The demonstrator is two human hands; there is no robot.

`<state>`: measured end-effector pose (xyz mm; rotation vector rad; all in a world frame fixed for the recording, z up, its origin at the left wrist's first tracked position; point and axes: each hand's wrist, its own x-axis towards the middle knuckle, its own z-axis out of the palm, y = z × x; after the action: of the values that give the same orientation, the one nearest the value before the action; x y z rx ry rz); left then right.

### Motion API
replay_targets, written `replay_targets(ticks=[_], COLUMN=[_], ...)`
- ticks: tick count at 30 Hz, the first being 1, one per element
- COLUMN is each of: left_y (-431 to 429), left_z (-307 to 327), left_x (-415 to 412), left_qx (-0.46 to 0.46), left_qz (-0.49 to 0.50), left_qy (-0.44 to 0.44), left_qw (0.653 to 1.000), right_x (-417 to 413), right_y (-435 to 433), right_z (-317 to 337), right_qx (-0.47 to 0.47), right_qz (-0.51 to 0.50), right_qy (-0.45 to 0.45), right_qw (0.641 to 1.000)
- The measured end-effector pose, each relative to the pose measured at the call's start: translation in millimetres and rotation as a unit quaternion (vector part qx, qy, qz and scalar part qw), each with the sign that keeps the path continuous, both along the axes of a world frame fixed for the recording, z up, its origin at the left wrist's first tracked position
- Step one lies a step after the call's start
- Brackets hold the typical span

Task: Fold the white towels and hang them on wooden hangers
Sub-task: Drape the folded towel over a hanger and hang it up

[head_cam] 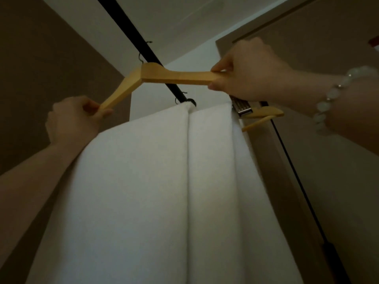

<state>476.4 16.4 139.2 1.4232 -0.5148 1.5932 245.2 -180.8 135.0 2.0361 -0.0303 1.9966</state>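
Light wooden hanger (174, 75), smooth w/ angled arms, is up by the black rail (131, 27). Left hand (71, 119) grips its left tip, right hand (250, 72) pinches the right end. Thick white towels (143, 181) hang folded just below, soft & matte.

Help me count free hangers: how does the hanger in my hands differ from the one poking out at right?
The held hanger is bare, gripped at its ends by the left hand and right hand; the right hanger is untouched. The held hanger shows almost whole; the right hanger is mostly hidden behind the white towels. Both are light wood.
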Motion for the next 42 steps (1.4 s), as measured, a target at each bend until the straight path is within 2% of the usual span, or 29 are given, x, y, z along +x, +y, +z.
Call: replay_targets(ticks=[4, 6, 8, 10, 11, 13, 15, 18, 20, 23, 26, 29, 32, 35, 38, 42], left_y=[15.6, 20.8, 18.0, 8.9, 4.5, -4.3, -13.3, -29.5, -42.8, -70.2, -84.0, -74.6, -58.4, -45.4, -38.3, -36.8], left_z=[-2.7, -9.0, -19.9, -37.4, -49.8, -79.2, -116.2, -184.8, -238.8, -328.3, -395.2, -421.9, -419.2, -416.4, -407.7, -394.6], left_x=[-9.9, -19.8, -37.0, -63.7, -77.9, -105.4, -137.2, -188.3, -208.8, -223.6, -217.9, -209.5, -216.4, -225.1, -237.1, -246.9], left_qx=[0.048, 0.064, 0.057, 0.051, 0.059, 0.098, 0.142, 0.157, 0.168, 0.163, 0.159, 0.157, 0.129, 0.1, 0.084, 0.085], left_qz=[-0.039, -0.018, -0.034, -0.083, -0.096, -0.094, -0.073, 0.036, 0.102, 0.142, 0.176, 0.209, 0.21, 0.149, 0.051, -0.04], left_qy=[0.039, 0.039, 0.006, -0.047, -0.077, -0.119, -0.131, -0.151, -0.118, 0.029, 0.178, 0.271, 0.36, 0.35, 0.307, 0.263], left_qw=[0.997, 0.997, 0.998, 0.994, 0.991, 0.984, 0.978, 0.975, 0.973, 0.976, 0.955, 0.926, 0.9, 0.919, 0.947, 0.96], right_x=[-7.9, -8.2, 0.0, 12.5, 19.2, 32.4, 40.3, 37.2, 31.9, 21.0, 11.4, -0.5, -6.6, -10.0, -12.0, -8.0], right_y=[5.2, -5.1, -19.3, -29.7, -30.4, -23.8, -15.1, -8.3, -11.3, -19.1, -21.3, -18.1, -12.7, -6.5, 7.7, 25.6], right_z=[-10.3, -23.1, -48.5, -87.1, -108.4, -147.8, -185.1, -234.8, -266.6, -306.7, -330.7, -342.1, -348.7, -354.9, -364.0, -379.0], right_qx=[-0.013, 0.054, 0.112, 0.118, 0.136, 0.191, 0.243, 0.281, 0.298, 0.349, 0.357, 0.379, 0.376, 0.366, 0.38, 0.39], right_qz=[0.004, 0.121, 0.278, 0.395, 0.453, 0.539, 0.58, 0.571, 0.536, 0.496, 0.499, 0.492, 0.494, 0.51, 0.546, 0.57], right_qy=[-0.01, -0.041, -0.117, -0.226, -0.241, -0.182, -0.084, 0.022, 0.075, 0.167, 0.197, 0.215, 0.267, 0.289, 0.288, 0.311], right_qw=[1.0, 0.99, 0.947, 0.883, 0.847, 0.8, 0.773, 0.771, 0.786, 0.778, 0.764, 0.754, 0.737, 0.723, 0.688, 0.653])
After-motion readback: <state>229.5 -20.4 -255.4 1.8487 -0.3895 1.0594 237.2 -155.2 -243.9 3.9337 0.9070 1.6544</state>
